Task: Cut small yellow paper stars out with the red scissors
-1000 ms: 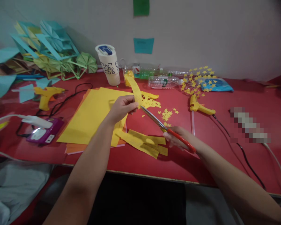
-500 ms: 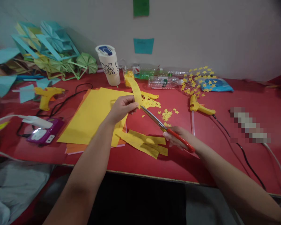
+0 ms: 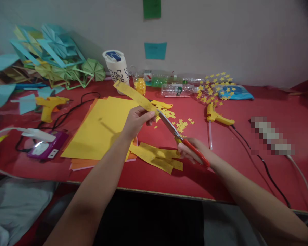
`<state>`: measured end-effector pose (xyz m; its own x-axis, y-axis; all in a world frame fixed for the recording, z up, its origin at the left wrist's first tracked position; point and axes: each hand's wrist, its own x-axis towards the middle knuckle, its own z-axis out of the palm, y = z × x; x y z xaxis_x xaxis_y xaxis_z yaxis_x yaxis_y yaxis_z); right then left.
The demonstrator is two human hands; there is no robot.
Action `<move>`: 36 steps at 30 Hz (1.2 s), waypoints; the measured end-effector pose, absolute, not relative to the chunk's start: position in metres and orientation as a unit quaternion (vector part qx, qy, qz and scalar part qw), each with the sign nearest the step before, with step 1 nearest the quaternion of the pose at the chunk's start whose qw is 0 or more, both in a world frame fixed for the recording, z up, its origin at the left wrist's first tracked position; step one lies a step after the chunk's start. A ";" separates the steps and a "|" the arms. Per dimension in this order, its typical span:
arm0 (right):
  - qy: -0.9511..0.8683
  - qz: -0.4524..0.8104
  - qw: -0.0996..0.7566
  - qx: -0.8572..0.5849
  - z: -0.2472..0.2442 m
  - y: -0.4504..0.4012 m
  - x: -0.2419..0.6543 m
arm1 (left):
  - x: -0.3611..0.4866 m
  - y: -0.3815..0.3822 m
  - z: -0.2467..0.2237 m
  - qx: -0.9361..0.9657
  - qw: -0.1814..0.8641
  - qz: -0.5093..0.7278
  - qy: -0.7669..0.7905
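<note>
Item: my left hand (image 3: 138, 120) pinched one long yellow paper strip (image 3: 133, 95), raised above the middle of the red table (image 3: 227, 145). Item: my right hand (image 3: 191, 150) gripped red-handled metal scissors (image 3: 170, 125), blade tips at the strip's end. Item: loose yellow paper strips (image 3: 154, 156) lay toward the table's front edge. Item: a white lidded tumbler (image 3: 116, 65) stood near the back edge.

A long, narrow yellow paper strip (image 3: 136, 96) slants above the far edge of the broad yellow paper stack (image 3: 89, 138), its far end curled. Right of the stack, slim steel scissors with red handles (image 3: 173, 129) point at the strip's near end, blades almost together.
</note>
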<state>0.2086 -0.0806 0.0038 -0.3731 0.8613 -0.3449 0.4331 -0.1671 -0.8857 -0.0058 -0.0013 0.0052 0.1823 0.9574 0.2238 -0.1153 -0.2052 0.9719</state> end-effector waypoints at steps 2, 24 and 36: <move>-0.615 0.556 0.196 -0.523 0.004 -0.081 0.208 | -0.004 -0.002 0.004 0.568 0.514 0.530 0.363; -0.585 0.559 0.241 -0.536 -0.003 -0.085 0.200 | 0.011 -0.008 0.001 0.519 0.533 0.558 0.368; -0.575 0.563 0.244 -0.541 0.003 -0.086 0.199 | 0.009 -0.008 0.003 0.532 0.522 0.551 0.375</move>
<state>0.1987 -0.0861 0.0026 -0.2969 0.8966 -0.3287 0.3476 -0.2191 -0.9117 0.0094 -0.0079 0.0025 0.1116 0.9745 0.1947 -0.1775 -0.1732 0.9688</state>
